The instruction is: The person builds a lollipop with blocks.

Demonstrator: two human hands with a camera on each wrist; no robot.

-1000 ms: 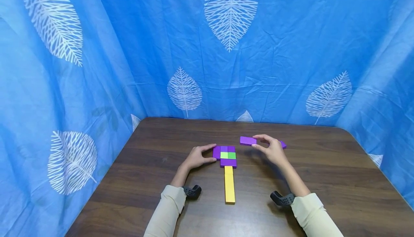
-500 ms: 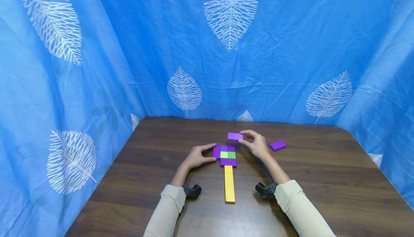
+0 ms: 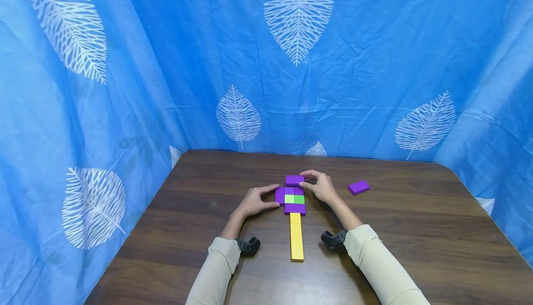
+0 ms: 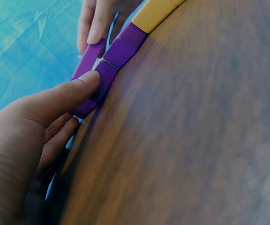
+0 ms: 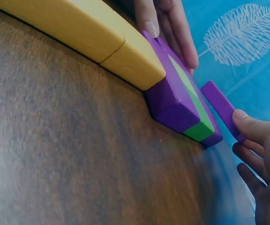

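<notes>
My right hand (image 3: pixel 322 187) pinches a purple rectangular block (image 3: pixel 294 180) by its right end, just beyond the far edge of a block pattern. A gap shows between that block and the pattern in the right wrist view. The left hand (image 3: pixel 253 202) holds the purple block (image 3: pixel 280 196) on the pattern's left side, thumb at its near end and a finger at its far end. Light green (image 3: pixel 289 199) and green (image 3: pixel 299 199) squares sit in the middle. Below them lies another purple block (image 3: pixel 294 208), and yellow blocks (image 3: pixel 296 240) run in a line towards me.
A loose purple block (image 3: pixel 358 187) lies on the brown wooden table (image 3: pixel 416 231), to the right of the right hand. Blue curtains (image 3: pixel 354 64) with white leaf prints hang behind the table and at both sides.
My right hand has carried its purple block leftwards to the far side of the pattern, bringing the loose purple block fully into sight. The left hand has stayed at the same block.
</notes>
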